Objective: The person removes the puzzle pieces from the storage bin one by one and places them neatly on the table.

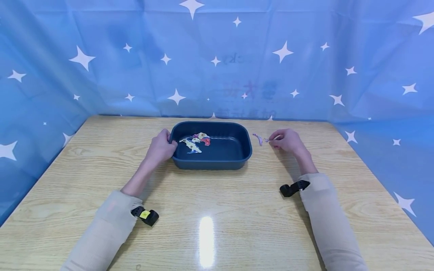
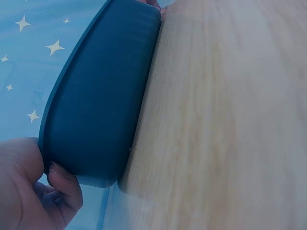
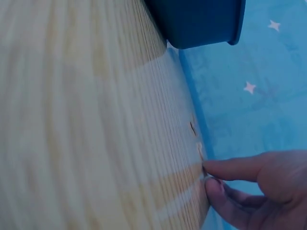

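Dark blue tub (image 1: 210,165): one, oblong, upright on the table before you, between your two hands.
Patterned scraps (image 1: 191,145): white, red and blue, lying on the tub's floor, in its left half.
Left hand (image 1: 163,146): yours, gripping the tub's left end, thumb and fingers clasped over the rim.
Purple scrap (image 1: 259,139): narrow, on the table, just beside the tub's right end.
Small scrap (image 1: 266,140): between the purple scrap and your right fingertips.
Right hand (image 1: 287,140): yours, thumb and forefinger close together at the small scrap; whether they pinch it, cannot tell.
Table (image 1: 176,210): pale wood grain, under your forearms.
Cloth (image 1: 217,75): blue, white stars, hanging behind your table.
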Demonstrator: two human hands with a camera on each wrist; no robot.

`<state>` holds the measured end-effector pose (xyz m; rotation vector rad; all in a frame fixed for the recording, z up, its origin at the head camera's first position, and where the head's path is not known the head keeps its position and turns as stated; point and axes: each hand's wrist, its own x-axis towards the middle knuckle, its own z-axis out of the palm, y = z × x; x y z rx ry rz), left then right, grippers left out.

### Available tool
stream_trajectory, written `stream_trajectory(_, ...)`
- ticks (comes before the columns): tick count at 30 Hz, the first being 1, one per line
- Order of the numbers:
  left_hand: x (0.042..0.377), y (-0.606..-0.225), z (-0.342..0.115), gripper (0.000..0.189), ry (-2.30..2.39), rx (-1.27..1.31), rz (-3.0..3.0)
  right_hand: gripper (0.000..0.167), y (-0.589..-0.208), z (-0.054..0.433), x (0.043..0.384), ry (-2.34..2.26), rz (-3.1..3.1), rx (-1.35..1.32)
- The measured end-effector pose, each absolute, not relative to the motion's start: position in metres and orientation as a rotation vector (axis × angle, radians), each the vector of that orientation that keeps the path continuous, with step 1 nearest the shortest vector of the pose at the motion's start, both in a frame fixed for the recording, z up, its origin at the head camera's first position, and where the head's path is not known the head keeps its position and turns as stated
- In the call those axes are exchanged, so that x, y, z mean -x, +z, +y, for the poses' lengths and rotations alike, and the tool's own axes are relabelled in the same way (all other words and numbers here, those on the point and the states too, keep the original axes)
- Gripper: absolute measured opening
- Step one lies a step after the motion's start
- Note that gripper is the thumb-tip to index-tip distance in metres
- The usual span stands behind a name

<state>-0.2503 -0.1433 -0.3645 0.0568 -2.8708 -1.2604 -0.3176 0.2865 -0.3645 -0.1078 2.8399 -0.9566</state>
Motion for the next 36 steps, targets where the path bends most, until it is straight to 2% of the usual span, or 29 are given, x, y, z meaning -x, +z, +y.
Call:
stream_trajectory(14, 0.2496, -0.3635, -0.1423, 0.007, -1.270, -0.053, -2.863, 0.020, -0.3636, 0.2871, 0.3164, -0.793, 2.902, 0.146)
stream_trajectory(36, 0.2504, -0.3639, -0.1438, 0.006, -1.265, -0.044, -2.852, 0.025, -0.3593, 0.2929, 0.3205, -0.809, 2.948, 0.250)
